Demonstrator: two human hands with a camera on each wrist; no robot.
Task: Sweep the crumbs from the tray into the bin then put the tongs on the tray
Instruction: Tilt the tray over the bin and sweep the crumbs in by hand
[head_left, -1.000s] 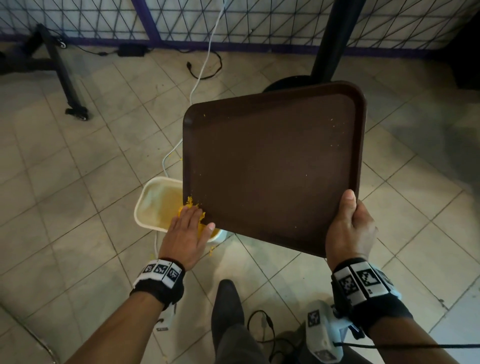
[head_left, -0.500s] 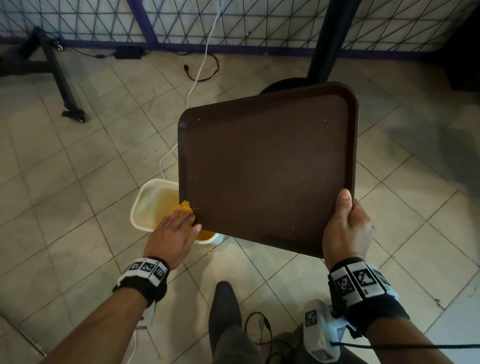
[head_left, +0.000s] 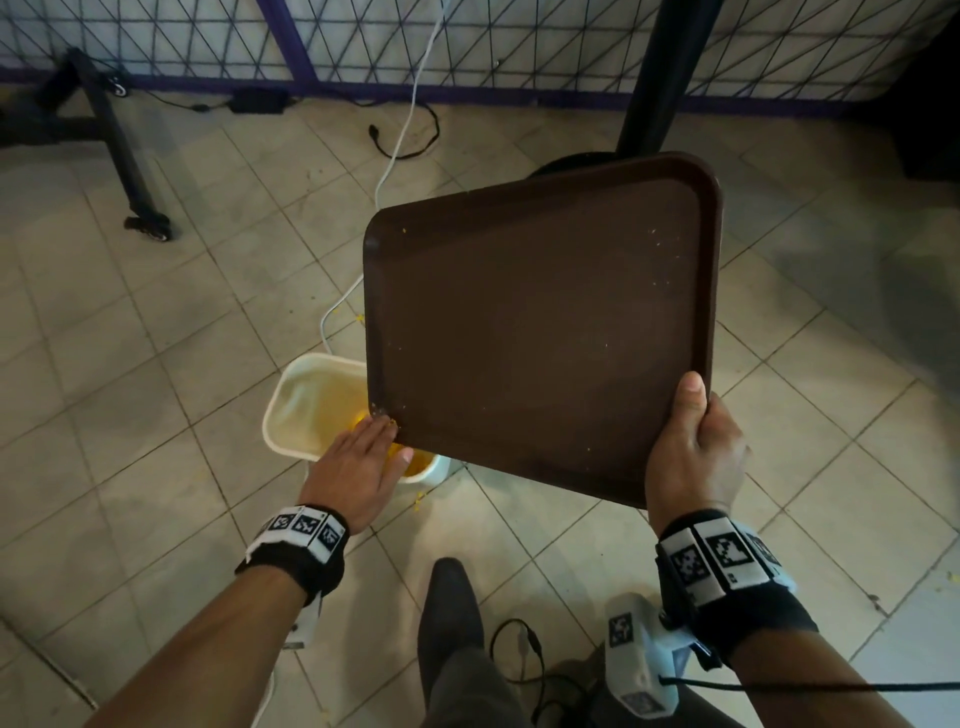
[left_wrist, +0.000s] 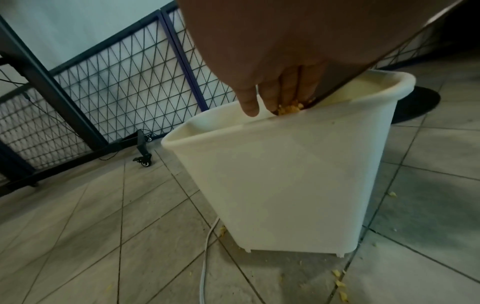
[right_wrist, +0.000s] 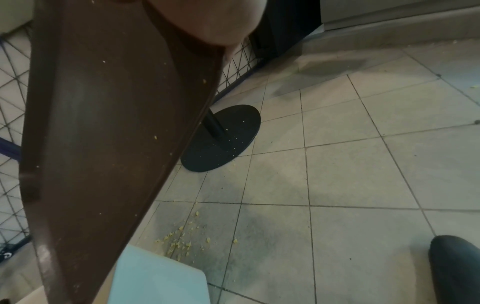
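Observation:
My right hand grips the near right corner of the brown tray, thumb on top, and holds it tilted down to the left. Its low corner hangs over the white bin on the floor. My left hand lies flat with straight fingers at that corner, above the bin's mouth. In the left wrist view, yellow crumbs cling at the fingertips beside the tray edge, just over the bin. A few specks stay on the tray. No tongs are in view.
Spilled crumbs lie on the tiled floor near the bin. A black post with a round base stands behind the tray. A white cable runs past the bin to a wire fence. My shoe is close below.
The heap of crumbs at the tray's low corner has shrunk to a few bits at my left fingertips. My left hand has slid off the corner toward the bin. My right hand's grip is unchanged.

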